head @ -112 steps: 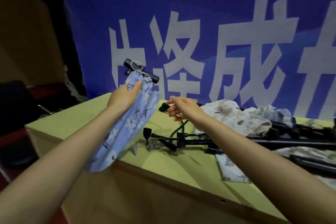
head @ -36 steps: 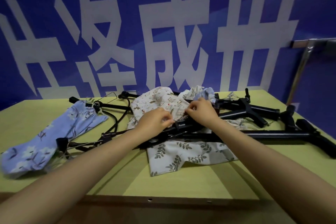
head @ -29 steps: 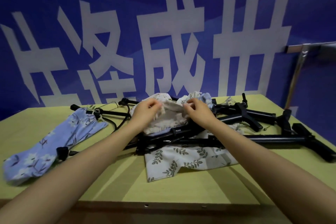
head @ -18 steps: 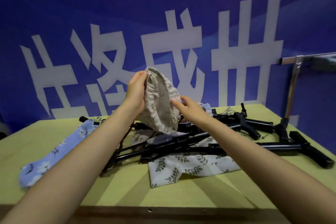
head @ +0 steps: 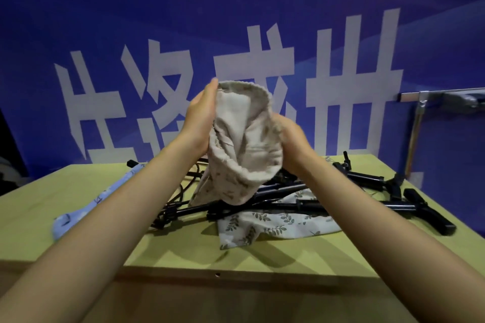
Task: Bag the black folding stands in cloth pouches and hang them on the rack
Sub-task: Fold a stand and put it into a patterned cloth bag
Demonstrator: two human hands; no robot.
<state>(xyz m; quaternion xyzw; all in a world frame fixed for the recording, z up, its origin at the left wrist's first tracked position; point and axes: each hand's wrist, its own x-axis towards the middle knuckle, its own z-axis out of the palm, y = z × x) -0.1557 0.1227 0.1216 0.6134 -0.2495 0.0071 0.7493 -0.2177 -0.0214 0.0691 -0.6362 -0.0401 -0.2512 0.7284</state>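
Early days I'd say: both hands (head: 202,115) (head: 291,139) grip one beige printed cloth pouch (head: 241,144) open, black folding metal stands (head: 301,191) mostly unbagged on the yellow-green worktop (head: 78,231), nothing visibly hung.

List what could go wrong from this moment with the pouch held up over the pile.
1. The beige cloth pouch, gripped by the left hand and right hand, looks bunched, so a stand may snag at its opening.
2. The black folding stands lie crossed, with a cord among them; lifting one may drag others.
3. The leaf-print pouch is pinned under them and could slide off the yellow table.
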